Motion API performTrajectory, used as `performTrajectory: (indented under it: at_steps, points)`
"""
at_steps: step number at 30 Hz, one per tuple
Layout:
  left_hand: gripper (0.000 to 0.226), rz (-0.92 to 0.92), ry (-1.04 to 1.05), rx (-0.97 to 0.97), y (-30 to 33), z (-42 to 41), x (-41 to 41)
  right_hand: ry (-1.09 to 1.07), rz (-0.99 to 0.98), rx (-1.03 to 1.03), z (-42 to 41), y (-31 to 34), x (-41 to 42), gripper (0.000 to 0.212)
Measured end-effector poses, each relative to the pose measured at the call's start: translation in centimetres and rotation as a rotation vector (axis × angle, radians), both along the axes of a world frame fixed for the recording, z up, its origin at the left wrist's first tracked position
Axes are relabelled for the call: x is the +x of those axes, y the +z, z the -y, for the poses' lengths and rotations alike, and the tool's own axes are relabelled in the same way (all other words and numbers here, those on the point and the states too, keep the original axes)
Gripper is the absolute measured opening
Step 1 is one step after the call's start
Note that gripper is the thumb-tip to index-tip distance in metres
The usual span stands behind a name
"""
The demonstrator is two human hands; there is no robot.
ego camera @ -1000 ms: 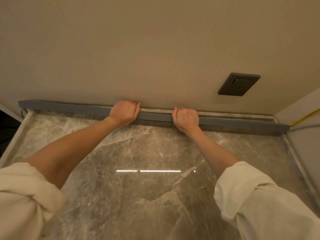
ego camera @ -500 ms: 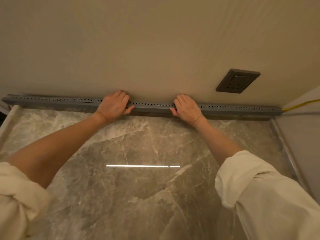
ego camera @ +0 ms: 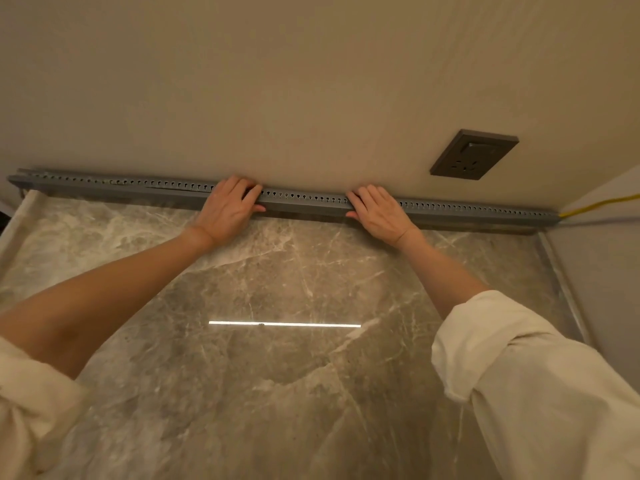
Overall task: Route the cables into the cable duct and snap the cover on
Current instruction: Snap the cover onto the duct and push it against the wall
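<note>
A long grey cable duct (ego camera: 304,199) lies along the foot of the beige wall, at the back of a marble surface. A row of small holes runs along its upward face. My left hand (ego camera: 228,211) rests on the duct left of centre, fingers laid flat across its top and thumb against its front. My right hand (ego camera: 377,214) lies on it the same way, right of centre. A yellow cable (ego camera: 595,203) comes out of the duct's right end. On the left stretch a thin seam shows along the duct. Any cables inside are hidden.
A dark wall socket (ego camera: 473,155) sits on the wall above the duct, to the right. The marble surface (ego camera: 277,375) has a raised edge (ego camera: 564,289) on the right and a side wall beyond it. A light strip reflects in the marble.
The duct has turned so that its holed face shows instead of a smooth one. Both hands went from curled over the duct to fingers laid flat across it. The view shifted slightly.
</note>
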State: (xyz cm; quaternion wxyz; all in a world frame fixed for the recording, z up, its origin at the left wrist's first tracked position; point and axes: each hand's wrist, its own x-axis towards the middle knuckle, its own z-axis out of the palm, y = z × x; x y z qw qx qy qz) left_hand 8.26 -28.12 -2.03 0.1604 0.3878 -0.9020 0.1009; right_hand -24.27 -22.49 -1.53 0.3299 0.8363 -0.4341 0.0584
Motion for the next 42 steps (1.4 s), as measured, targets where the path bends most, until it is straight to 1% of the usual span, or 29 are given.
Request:
performTrajectory:
  at_steps: [6,10,12,15,18,21,24,29,38,42]
  points:
    - [0.034,-0.097,0.014,-0.118,-0.4,-1.2,-0.1,-0.107,0.101,0.073,-1.6,-0.6,0.4,0.044]
    - [0.029,-0.119,0.132,-0.032,0.1,-2.3,-0.8,-0.207,0.108,0.19,-2.5,-0.3,0.3,0.046]
    - [0.03,-0.09,0.13,-0.019,0.2,-2.7,-0.8,-0.248,0.113,0.26,-2.7,0.0,0.5,0.047]
    - [0.039,-0.011,0.126,0.023,0.2,-3.3,-0.6,-0.303,0.094,0.318,-3.2,0.4,0.8,0.048]
    - [0.046,0.079,0.159,0.083,0.5,-3.5,-0.4,-0.358,0.055,0.382,-3.8,0.7,0.6,0.058]
    - [0.054,0.175,0.166,0.128,1.1,-3.6,-0.5,-0.33,0.019,0.444,-4.5,1.1,0.5,0.064]
    - [0.053,0.232,0.146,0.144,1.3,-3.8,-0.7,-0.307,0.0,0.46,-5.0,1.3,0.5,0.063]
    - [0.051,0.226,0.101,0.146,1.5,-4.1,-1.3,-0.336,0.039,0.473,-5.2,1.6,0.6,0.061]
    - [0.058,0.229,0.063,0.173,2.1,-4.4,-2.0,-0.358,0.078,0.508,-5.9,2.3,0.0,0.071]
    - [0.059,0.23,0.075,0.199,2.2,-4.6,-2.5,-0.36,0.06,0.497,-6.6,2.6,-0.8,0.065]
